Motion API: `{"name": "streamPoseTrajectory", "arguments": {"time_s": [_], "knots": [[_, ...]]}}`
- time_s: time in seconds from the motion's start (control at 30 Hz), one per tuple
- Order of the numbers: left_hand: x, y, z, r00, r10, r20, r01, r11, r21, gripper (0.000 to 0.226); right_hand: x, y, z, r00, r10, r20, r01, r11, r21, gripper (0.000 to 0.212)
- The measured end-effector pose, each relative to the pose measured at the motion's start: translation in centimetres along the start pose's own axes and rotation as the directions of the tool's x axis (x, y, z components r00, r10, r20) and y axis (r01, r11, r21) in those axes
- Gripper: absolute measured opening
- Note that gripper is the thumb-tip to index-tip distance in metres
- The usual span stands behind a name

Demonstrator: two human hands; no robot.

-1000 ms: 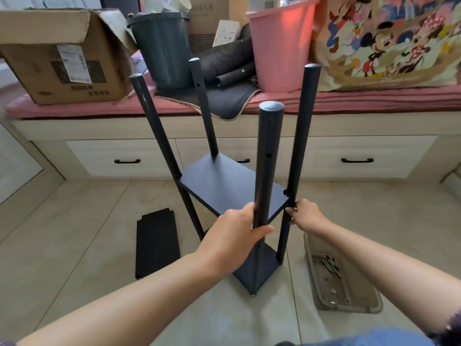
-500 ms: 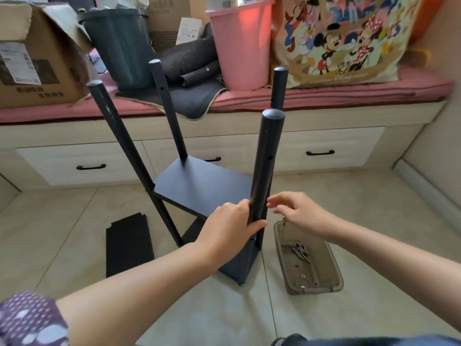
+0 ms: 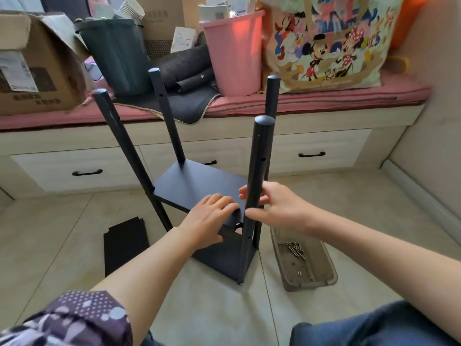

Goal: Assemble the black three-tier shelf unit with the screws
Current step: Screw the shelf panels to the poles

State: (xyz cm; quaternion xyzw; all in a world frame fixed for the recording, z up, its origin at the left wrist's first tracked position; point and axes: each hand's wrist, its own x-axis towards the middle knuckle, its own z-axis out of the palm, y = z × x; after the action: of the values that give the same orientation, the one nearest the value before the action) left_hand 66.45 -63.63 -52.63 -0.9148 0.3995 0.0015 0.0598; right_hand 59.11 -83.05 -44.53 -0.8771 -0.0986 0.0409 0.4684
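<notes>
Black shelf unit (image 3: 199,186) stands upright on floor, screws (image 3: 295,249) in tray beside it.
</notes>
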Motion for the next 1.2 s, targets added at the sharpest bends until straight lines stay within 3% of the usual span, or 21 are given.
{"name": "streamPoseTrajectory", "arguments": {"time_s": [0.07, 0.2, 0.3, 0.5, 0.93, 1.2], "knots": [[-0.5, -0.6, 1.1, 0.998, -0.025, 0.054, 0.022, 0.998, 0.059, 0.098, 0.8, 0.0, 0.2, 0.999, -0.008, -0.049, 0.008, 1.0, -0.005, 0.022], [-0.8, -1.8, 2.2, 0.987, -0.148, 0.066, 0.142, 0.986, 0.089, 0.093, 0.8, 0.7, 0.4, 0.998, -0.001, -0.068, -0.007, 0.992, -0.122, 0.01], [-0.8, -2.3, 2.3, 0.982, -0.165, 0.095, 0.156, 0.983, 0.097, 0.101, 0.7, 1.2, 0.7, 0.995, -0.009, -0.096, -0.011, 0.978, -0.207, 0.015], [-0.9, -2.3, 2.5, 0.981, -0.151, 0.12, 0.135, 0.982, 0.132, 0.111, 0.8, 1.8, 0.9, 0.996, 0.024, -0.084, -0.035, 0.99, -0.135, 0.012], [-1.7, 1.1, 2.8, 0.932, -0.354, 0.072, 0.336, 0.923, 0.188, 0.11, -0.1, 1.2, 0.9, 0.995, 0.025, -0.096, -0.031, 0.998, -0.056, 0.017], [-1.1, 1.1, 3.6, 0.961, -0.276, 0.024, 0.269, 0.949, 0.162, 0.103, 0.4, 1.2, 1.4, 0.993, -0.028, -0.111, 0.024, 0.999, -0.032, 0.015]]}}
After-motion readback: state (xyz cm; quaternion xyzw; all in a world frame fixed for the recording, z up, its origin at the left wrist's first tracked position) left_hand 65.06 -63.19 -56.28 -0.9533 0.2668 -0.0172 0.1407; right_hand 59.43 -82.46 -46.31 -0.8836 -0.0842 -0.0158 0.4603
